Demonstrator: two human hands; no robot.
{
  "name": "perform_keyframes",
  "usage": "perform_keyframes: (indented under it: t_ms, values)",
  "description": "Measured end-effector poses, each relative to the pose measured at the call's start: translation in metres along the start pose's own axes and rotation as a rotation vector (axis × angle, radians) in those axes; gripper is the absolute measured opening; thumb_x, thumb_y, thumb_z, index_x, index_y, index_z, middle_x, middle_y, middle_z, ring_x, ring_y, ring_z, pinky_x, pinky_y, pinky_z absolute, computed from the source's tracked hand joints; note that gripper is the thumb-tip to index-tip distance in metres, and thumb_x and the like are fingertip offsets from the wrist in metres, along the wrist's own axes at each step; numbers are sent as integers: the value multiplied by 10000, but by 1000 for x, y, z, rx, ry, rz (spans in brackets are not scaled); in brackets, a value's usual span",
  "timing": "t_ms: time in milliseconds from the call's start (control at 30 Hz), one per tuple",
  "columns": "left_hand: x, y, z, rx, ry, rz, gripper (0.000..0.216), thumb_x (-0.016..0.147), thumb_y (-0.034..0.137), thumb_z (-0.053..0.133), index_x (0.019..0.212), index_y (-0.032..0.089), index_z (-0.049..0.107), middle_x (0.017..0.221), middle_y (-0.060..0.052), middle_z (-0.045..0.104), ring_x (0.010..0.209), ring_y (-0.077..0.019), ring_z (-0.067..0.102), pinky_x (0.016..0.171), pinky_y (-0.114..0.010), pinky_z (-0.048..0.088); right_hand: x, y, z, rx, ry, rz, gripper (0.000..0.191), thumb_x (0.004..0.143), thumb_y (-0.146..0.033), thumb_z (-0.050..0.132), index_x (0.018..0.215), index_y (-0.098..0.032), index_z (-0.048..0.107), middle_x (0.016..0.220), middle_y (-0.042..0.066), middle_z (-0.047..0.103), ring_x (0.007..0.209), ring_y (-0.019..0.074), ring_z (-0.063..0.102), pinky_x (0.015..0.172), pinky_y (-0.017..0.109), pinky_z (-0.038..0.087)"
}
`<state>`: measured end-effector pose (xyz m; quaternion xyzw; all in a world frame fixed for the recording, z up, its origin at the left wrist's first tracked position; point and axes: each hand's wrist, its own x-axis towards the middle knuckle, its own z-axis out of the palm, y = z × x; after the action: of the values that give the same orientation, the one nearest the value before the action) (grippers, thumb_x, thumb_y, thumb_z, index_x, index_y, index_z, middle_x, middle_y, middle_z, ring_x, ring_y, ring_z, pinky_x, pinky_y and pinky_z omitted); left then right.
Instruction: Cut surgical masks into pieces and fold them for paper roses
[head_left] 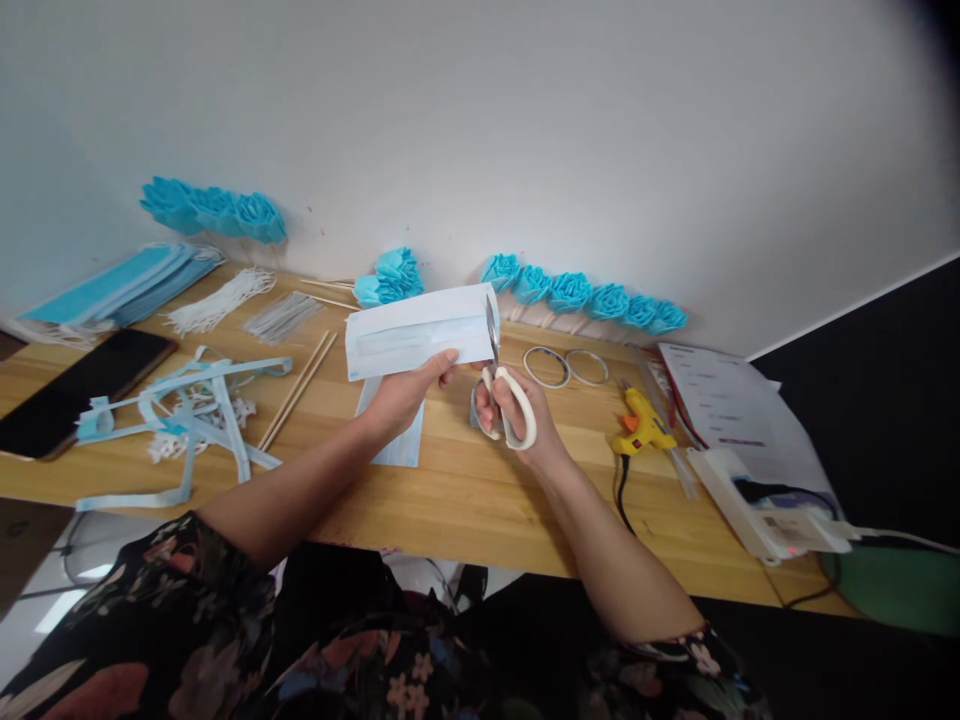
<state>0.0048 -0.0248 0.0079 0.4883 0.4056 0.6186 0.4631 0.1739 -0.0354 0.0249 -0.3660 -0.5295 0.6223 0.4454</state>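
A pale blue face mask [416, 330] without ear loops is pinched at its lower edge by my left hand [409, 395]. In my right hand [536, 425] are scissors with white handles [520, 410], their blades upright along the right end of the mask. How far the blades are apart is hard to make out. Under my left hand another light blue mask piece [401, 440] lies flat on the wooden table [465, 510]. A small grey object, partly hidden, lies behind my right fingers.
Blue fabric flowers [570, 292] lean on the wall. To the left are stacked masks [127, 285], white loops [221, 298], thin strips [281, 318], cut scraps [187, 410], sticks [298, 390] and a phone [82, 390]. Tape rolls [546, 367], a yellow glue gun [641, 422] and a power strip [765, 510] stand right.
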Motion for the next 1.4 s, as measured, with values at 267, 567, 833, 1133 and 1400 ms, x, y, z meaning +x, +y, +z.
perform_keyframes:
  t_ms: [267,567,833,1133,1400]
  values:
    - [4,2,2,-225,0,3,361,831,528,706,765,196,579,680,0,535,622,-139,482,592,-296,403,1,3,0,-11,-3,-15,532,733,-684,758,806,-192,565,622,-56,544,413,52,458,351,194,309]
    - [4,6,4,-266,83,-70,366,717,457,805,764,204,545,673,18,519,607,-128,464,582,-292,391,0,-1,-1,-61,-55,-46,540,791,-728,670,863,-204,562,663,-28,571,500,88,505,433,229,369]
    - [1,-3,4,-208,34,-67,368,784,475,773,721,199,538,654,15,510,612,-130,462,586,-292,402,2,-1,0,-48,-48,-76,545,803,-739,649,776,-206,541,637,-23,562,493,95,505,430,233,360]
    - [1,-9,3,-182,34,-23,347,824,466,753,715,200,560,641,8,530,618,-139,478,608,-304,414,1,0,-1,-42,-5,-56,540,780,-726,686,755,-206,542,601,-27,560,458,92,496,403,230,353]
    - [3,-12,2,-173,28,-26,380,817,494,758,679,201,560,634,2,534,614,-143,480,600,-304,411,0,0,0,-29,8,-53,524,775,-705,708,751,-209,539,594,-33,549,444,86,479,390,225,349]
